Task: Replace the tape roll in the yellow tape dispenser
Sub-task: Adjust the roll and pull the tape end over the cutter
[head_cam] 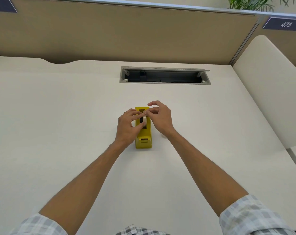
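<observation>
The yellow tape dispenser stands on the white desk, its cutter end towards me. A clear tape roll on a dark core sits upright over the dispenser's slot. My left hand pinches the roll from the left with thumb and fingers. My right hand meets it from the right, its thumb and forefinger pinched at the top of the roll. Whether the roll rests fully in the slot is hidden by my fingers.
An open grey cable tray is sunk into the desk behind the dispenser. A beige partition wall closes the back, and a rounded white side panel stands at the right. A small pale object peeks out under my right wrist.
</observation>
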`<state>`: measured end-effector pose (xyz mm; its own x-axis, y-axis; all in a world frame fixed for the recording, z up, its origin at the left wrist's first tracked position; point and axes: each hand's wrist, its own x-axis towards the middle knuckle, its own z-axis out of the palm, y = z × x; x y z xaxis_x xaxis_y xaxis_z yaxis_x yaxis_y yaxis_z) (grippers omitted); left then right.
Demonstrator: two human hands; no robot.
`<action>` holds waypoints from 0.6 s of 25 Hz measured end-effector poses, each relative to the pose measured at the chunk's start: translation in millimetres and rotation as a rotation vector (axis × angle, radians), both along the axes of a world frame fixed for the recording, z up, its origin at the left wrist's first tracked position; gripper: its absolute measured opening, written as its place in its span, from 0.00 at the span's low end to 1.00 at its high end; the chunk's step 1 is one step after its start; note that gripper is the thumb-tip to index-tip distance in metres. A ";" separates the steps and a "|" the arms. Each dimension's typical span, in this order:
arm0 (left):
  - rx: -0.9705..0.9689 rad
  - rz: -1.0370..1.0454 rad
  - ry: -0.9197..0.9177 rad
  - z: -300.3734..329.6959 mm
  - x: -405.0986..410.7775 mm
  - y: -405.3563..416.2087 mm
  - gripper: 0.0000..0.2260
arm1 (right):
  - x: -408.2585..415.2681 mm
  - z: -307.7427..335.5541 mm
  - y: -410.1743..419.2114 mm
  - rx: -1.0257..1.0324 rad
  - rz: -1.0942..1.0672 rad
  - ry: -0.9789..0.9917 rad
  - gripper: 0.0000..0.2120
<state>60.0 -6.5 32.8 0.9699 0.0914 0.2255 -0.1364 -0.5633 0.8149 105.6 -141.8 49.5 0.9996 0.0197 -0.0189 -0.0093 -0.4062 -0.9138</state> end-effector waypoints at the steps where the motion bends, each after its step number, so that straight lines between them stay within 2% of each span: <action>1: -0.008 0.008 -0.005 0.3 -0.2 -0.7 0.13 | -0.1 0.4 -0.6 0.009 -0.002 0.007 0.13; 7: -0.100 0.088 0.026 3.3 4.3 -4.0 0.07 | -0.2 2.1 -1.4 0.017 0.001 0.016 0.14; 15: -0.133 0.102 0.014 2.0 4.6 -5.3 0.07 | -0.4 -0.1 0.5 0.018 -0.003 0.011 0.14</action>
